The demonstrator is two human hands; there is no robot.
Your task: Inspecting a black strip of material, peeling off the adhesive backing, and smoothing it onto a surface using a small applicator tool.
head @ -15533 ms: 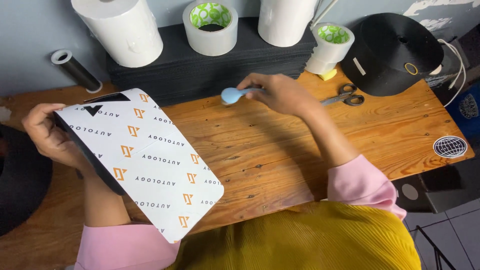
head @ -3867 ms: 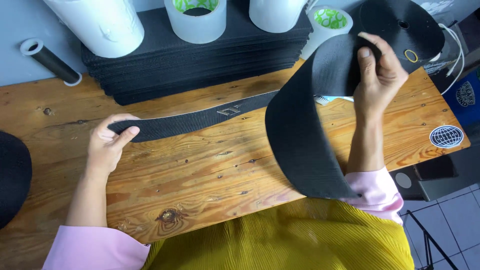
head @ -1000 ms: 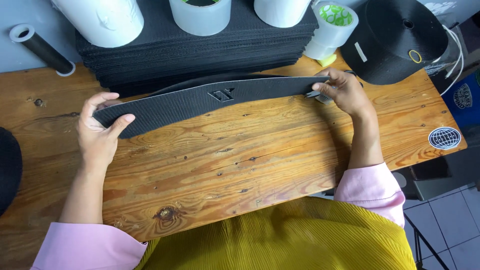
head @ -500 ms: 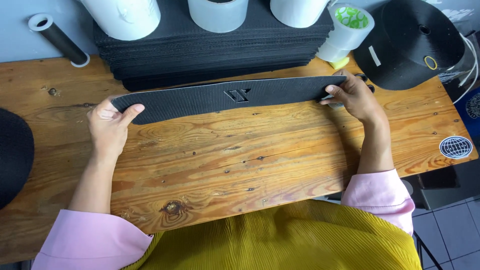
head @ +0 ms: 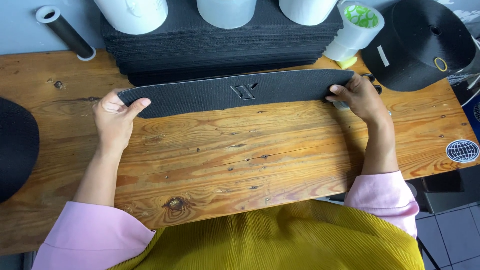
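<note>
Long gritty black sheet (head: 235, 92), both-hand grip

A long black textured sheet (head: 235, 92) lies flat across the wooden table (head: 240, 160).

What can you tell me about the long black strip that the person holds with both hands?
The long black strip is flat, rough-textured and dull, like grip sheet, with rounded ends and a small cut-out angular emblem at its middle. It lies across the wooden table, before a stack of similar black sheets. The left hand pinches one end, the right hand the other.
</note>
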